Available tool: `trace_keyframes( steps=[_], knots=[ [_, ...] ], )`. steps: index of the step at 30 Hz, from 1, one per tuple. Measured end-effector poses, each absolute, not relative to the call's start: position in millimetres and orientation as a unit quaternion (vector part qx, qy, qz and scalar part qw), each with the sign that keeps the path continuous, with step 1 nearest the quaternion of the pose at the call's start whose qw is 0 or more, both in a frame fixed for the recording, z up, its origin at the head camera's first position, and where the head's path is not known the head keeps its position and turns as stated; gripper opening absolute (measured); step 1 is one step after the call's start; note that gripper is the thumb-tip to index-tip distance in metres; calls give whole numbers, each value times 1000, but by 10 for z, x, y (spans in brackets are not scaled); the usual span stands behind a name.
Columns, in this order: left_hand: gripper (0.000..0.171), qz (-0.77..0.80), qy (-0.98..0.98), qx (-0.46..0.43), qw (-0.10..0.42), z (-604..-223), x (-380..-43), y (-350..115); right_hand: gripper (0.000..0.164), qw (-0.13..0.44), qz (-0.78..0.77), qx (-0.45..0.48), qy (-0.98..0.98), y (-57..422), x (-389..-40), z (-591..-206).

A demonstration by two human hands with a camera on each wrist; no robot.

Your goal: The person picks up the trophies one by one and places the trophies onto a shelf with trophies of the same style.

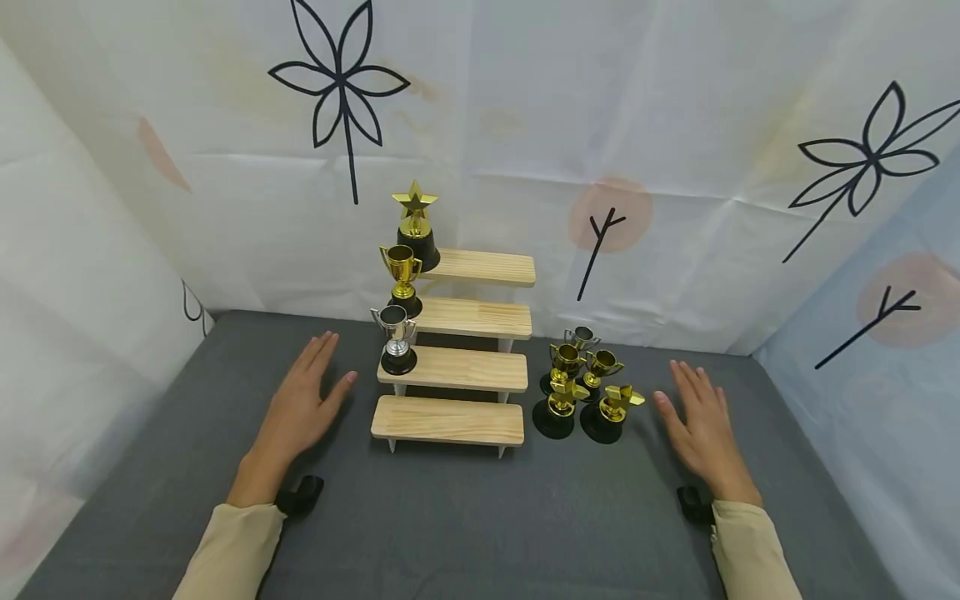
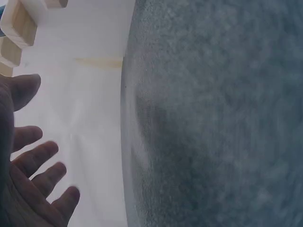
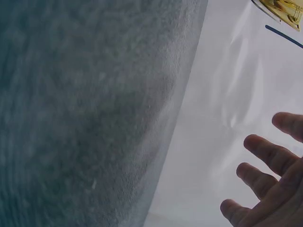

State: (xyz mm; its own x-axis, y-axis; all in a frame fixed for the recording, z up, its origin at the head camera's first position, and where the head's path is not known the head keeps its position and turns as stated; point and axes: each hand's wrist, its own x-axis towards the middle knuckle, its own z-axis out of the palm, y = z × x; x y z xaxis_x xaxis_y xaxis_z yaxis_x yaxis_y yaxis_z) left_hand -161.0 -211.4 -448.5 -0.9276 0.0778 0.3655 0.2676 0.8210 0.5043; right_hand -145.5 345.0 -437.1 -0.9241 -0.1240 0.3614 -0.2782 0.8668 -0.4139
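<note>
My left hand [image 1: 300, 412] is held with straight fingers and thumb apart, left of a stepped wooden shelf [image 1: 450, 421]. At the shelf's left end, a gold star trophy [image 1: 417, 247] stands on the top step. Below it come a gold cup trophy [image 1: 402, 267] and a silver cup trophy [image 1: 396, 327], one per step. My right hand [image 1: 701, 433], fingers extended, is right of a trophy cluster on the table. That group has a silver cup [image 1: 582, 337], two gold cups [image 1: 602, 364] and two star trophies [image 1: 602, 427], all on black bases. Neither hand holds anything.
A dark grey cloth [image 1: 487, 525] covers the table. White fabric [image 1: 495, 125] with leaf and twig drawings hangs behind and along the sides. Black straps [image 1: 300, 496] circle both wrists. A thin dark cord [image 1: 193, 304] hangs at the back left corner.
</note>
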Motion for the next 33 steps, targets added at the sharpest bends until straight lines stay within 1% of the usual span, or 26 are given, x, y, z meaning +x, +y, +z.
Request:
trace_keyframes(
  steps=[7,14,21,27,33],
  knots=[
    [66,-420,-894,-80,132,-4540,-1577,-2115,60,133,310,58,-939,3426,-1420,-4346],
    [64,-527,-838,-98,100,-4595,-1487,-2100,54,154,338,50,-927,3369,-1433,-4365],
    [63,-656,-741,-142,29,-4676,-1419,-2077,52,161,350,32,-922,3311,-1456,-4398],
    [71,-702,-690,-172,-24,-4736,-1406,-2041,52,162,364,7,-917,3271,-1457,-4430],
    [78,-706,-684,-171,-60,-4770,-1413,-2025,54,149,381,-13,-913,3249,-1469,-4443]
  ],
)
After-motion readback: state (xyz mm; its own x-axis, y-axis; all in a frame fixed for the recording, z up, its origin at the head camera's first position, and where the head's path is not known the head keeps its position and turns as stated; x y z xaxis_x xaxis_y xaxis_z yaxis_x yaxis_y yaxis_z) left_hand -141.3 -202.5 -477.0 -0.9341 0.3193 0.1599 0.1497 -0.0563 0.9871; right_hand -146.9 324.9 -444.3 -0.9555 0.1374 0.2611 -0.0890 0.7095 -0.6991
